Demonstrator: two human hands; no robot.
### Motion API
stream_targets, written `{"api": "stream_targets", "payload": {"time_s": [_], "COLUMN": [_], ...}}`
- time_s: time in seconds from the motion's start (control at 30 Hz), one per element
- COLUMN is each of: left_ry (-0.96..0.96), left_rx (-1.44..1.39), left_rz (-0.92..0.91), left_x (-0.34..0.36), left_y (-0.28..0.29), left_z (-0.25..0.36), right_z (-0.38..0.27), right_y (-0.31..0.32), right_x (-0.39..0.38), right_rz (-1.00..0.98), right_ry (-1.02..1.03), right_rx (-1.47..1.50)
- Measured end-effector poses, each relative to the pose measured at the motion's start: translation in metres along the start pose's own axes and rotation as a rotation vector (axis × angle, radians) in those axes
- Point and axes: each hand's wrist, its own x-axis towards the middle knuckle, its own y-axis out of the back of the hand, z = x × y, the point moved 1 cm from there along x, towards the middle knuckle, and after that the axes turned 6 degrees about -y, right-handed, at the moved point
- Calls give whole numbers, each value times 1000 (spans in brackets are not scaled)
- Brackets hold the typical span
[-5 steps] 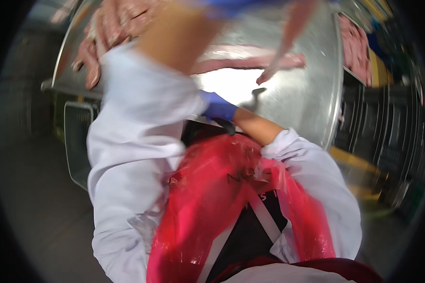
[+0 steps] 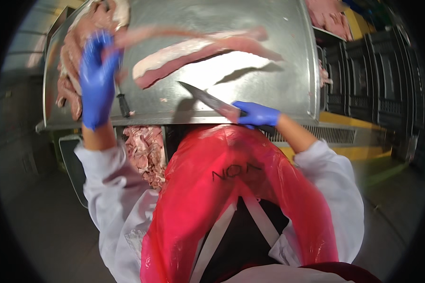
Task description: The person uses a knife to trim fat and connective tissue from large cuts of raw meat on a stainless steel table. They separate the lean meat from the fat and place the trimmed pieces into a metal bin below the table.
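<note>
My left hand (image 2: 98,78), in a blue glove, is raised over the left of the metal table (image 2: 288,94). Its fingers are closed on one end of a long pink meat strip (image 2: 163,32), which stretches rightward and is smeared by motion. Below that strip, a thicker piece of meat (image 2: 170,59) with a white fat side lies on the metal. Near the table's front edge my blue-gloved right hand (image 2: 257,114) is wrapped round the handle of a knife (image 2: 205,98). The blade points left and away from me.
A pile of meat strips (image 2: 71,61) covers the table's left side. A black-handled tool (image 2: 123,104) lies by the front edge. Under that edge sits a container of meat trimmings (image 2: 144,151). Meat in a tray (image 2: 330,21) and black crates (image 2: 363,75) stand at the right.
My left hand has swung from the far middle to the left with the strip, uncovering the table's left side. My right hand has moved right, and the knife now shows plainly.
</note>
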Motion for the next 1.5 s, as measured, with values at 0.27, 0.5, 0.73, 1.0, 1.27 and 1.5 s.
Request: {"api": "stream_targets", "payload": {"time_s": [0.27,0.5,0.73,1.0,1.27,1.5], "left_ry": [-80,-189,174,-408,-305,-153], "left_rx": [552,616,383,877,587,977], "left_rz": [-695,-762,-457,-537,-551,-574], "left_x": [-106,-52,-20,45,-108,-141], "left_y": [-208,-408,-339,-288,-247,-274], "left_z": [-161,-146,-191,-246,-196,-169], "right_z": [144,126,167,127,139,89], "right_y": [41,51,45,59,99,219], "right_x": [-180,-123,-140,-96,-22,57], "right_rz": [619,905,947,880,917,977], "right_ry": [-134,-1,-32,15,176,157], "right_rx": [574,701,604,451,-472,-475]}}
